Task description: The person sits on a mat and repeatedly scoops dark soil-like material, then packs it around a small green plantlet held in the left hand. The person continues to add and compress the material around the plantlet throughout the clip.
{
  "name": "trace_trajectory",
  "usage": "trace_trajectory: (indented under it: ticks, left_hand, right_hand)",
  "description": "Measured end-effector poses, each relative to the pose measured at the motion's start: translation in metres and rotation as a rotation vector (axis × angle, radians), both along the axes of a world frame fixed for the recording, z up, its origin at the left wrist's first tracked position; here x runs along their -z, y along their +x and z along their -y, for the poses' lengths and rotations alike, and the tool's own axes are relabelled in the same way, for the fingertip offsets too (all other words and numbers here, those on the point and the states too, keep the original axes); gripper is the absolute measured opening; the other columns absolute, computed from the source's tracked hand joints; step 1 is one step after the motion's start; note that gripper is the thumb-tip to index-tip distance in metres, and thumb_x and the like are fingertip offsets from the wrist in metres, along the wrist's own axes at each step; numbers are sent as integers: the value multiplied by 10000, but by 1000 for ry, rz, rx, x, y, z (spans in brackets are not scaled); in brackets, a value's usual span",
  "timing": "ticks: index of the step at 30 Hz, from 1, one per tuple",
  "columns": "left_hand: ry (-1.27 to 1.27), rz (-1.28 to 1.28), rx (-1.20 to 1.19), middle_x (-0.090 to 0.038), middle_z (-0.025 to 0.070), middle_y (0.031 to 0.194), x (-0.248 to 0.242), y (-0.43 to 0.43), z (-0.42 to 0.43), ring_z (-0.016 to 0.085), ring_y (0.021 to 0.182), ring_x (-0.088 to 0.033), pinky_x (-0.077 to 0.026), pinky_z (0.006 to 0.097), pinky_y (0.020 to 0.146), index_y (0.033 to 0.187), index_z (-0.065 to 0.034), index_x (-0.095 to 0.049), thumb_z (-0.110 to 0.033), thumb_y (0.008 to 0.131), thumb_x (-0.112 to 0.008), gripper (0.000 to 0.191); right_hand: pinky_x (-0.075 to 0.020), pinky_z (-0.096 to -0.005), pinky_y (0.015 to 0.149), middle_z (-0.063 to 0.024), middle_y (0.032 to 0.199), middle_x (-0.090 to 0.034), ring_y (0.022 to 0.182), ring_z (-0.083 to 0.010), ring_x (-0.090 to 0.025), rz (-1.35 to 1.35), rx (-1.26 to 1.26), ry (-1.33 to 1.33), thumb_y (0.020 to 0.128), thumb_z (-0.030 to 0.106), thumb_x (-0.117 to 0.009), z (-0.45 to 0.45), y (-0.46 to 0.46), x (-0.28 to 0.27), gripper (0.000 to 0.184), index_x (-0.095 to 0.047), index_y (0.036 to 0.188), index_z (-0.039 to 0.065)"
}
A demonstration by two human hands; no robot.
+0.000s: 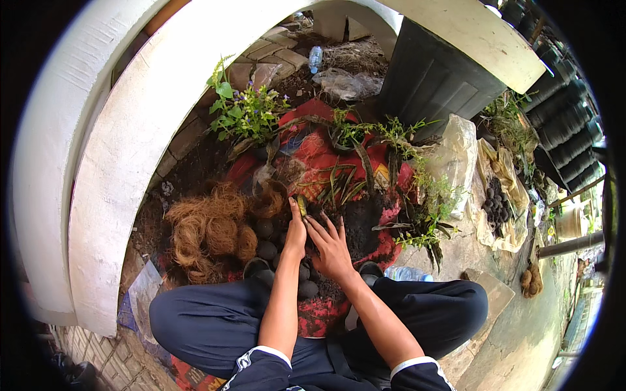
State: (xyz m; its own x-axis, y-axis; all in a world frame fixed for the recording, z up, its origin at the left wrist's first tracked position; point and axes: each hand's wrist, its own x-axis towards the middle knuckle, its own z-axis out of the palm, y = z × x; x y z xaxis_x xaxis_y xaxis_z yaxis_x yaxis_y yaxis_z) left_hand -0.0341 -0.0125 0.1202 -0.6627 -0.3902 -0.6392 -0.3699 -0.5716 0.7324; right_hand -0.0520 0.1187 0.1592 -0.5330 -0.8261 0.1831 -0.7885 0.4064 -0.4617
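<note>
My left hand (295, 229) holds a short green-yellow piece of leaf (301, 205) upright between thumb and fingers. Beside it, my right hand (330, 247) has its fingers spread, the fingertips near the leaf's lower end; whether they touch it I cannot tell. Several dark round soil balls (307, 289) lie beneath and left of my hands. Brown coconut fibre (210, 229) is heaped at the left, with a nest-like clump (268, 200) nearer the hands. Dark loose soil (362, 225) lies on the red cloth (313, 176) to the right. Long cut leaves (342, 181) rest just beyond my fingers.
Flowering plants (252, 112) and a leafy plant (425, 190) stand around the cloth. A plastic bottle (406, 273) lies by my right knee. More dark balls (496, 205) sit on a plastic sheet at the right. A white curved structure (142, 122) borders the left; a black planter (435, 78) stands behind.
</note>
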Motion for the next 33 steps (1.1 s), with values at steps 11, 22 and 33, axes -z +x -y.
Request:
trace_trajectory:
  ticks: [11, 22, 33]
  left_hand:
    - [-43, 203, 117, -193, 206, 1524, -3, 4, -1, 341, 1407, -211, -211, 498, 1125, 1498, -41, -110, -791, 839, -255, 1009]
    - [150, -240, 77, -421, 73, 1398, -16, 6, 6, 226, 1259, -436, -385, 382, 1003, 1426, -76, -330, -612, 923, -424, 741]
    - [329, -203, -158, -374, 101, 1422, 7, 8, 10, 271, 1335, -322, -288, 484, 1043, 1474, -142, -255, -839, 785, -323, 982]
  right_hand:
    - [-162, -657, 1084, -10, 1456, -400, 1396, -353, -243, 15, 96, 44, 783, 125, -601, 1, 15, 16, 628, -428, 1386, 155]
    - [-228, -560, 1099, -83, 1445, -402, 1360, -351, -307, 145, 10, -94, 813, 280, -666, -4, -32, -1, 666, -397, 1392, 87]
    - [-194, -567, 1111, -40, 1448, -417, 1376, -350, -278, 52, 14, -64, 790, 337, -693, 7, -12, -6, 694, -424, 1404, 155]
